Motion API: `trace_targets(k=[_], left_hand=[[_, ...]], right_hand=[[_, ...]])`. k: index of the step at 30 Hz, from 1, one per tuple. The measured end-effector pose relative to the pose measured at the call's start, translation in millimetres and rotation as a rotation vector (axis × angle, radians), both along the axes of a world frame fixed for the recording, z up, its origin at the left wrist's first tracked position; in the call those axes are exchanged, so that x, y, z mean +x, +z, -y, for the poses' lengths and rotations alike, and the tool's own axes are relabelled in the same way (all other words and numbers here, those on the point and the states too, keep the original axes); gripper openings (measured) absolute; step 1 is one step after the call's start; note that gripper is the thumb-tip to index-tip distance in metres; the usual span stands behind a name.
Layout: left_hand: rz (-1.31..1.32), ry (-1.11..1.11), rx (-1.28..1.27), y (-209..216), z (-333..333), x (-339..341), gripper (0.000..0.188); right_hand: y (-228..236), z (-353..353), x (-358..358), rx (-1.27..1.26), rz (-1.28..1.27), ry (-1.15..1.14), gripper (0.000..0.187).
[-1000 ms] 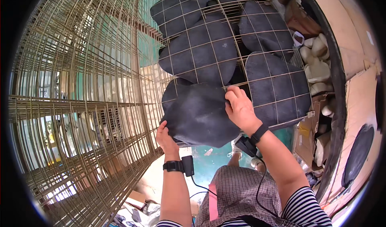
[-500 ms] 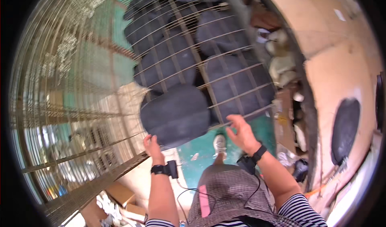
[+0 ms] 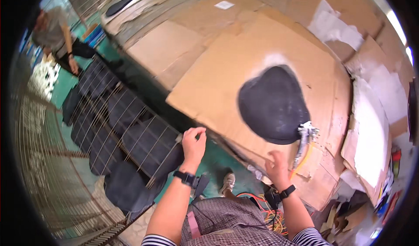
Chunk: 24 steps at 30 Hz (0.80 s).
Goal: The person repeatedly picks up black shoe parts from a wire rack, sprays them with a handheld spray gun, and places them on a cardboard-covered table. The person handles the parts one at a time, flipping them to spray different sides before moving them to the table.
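My left hand [image 3: 194, 146] hangs over the gap between the wire rack and the cardboard-covered table, fingers loosely bent and apart, holding nothing. Over the table's near edge, my right hand [image 3: 277, 167] is open and empty, its fingers half curled. Just beyond it, a metal spray gun [image 3: 305, 137] with an orange hose touches the edge of a dark rounded pad [image 3: 274, 106]. That pad lies flat on the cardboard sheet [image 3: 209, 87]. Left of my left hand, several similar dark pads [image 3: 128, 187] lie on the wire rack [image 3: 150, 182].
A person [image 3: 59, 34] stands at the rack's far end. Another dark pad [image 3: 120, 5] rests at the table's far left. Coiled orange hoses [image 3: 268, 215] lie on the floor by my feet. Torn cardboard and white sheets [image 3: 371, 128] line the right side.
My view has swung right from the rack to the table. Both hands have moved away from the rack's near edge, the right one toward the spray gun. Both stay empty.
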<state>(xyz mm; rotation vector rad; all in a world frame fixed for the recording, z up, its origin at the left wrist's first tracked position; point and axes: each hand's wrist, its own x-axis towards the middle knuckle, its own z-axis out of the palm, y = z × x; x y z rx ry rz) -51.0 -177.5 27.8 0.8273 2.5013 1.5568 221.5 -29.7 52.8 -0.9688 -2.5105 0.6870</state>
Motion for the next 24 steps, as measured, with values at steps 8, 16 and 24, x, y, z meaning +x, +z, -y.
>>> trace_targets(k=[8, 16, 24], left_hand=[[-0.049, -0.008, -0.539, -29.5, -182.1, 41.1, 0.033], [0.122, 0.095, -0.536, -34.5, -194.8, 31.4, 0.014], [1.116, -0.094, 0.214, 27.1, -212.5, 10.0, 0.028]], right_hand=[[-10.6, -121.0, 76.7, 0.012, 0.235, -0.493, 0.065], [-5.5, -118.0, 117.8, -0.084, 0.086, -0.514, 0.066], [11.3, -111.5, 153.6, 0.101, 0.119, -0.479, 0.040]])
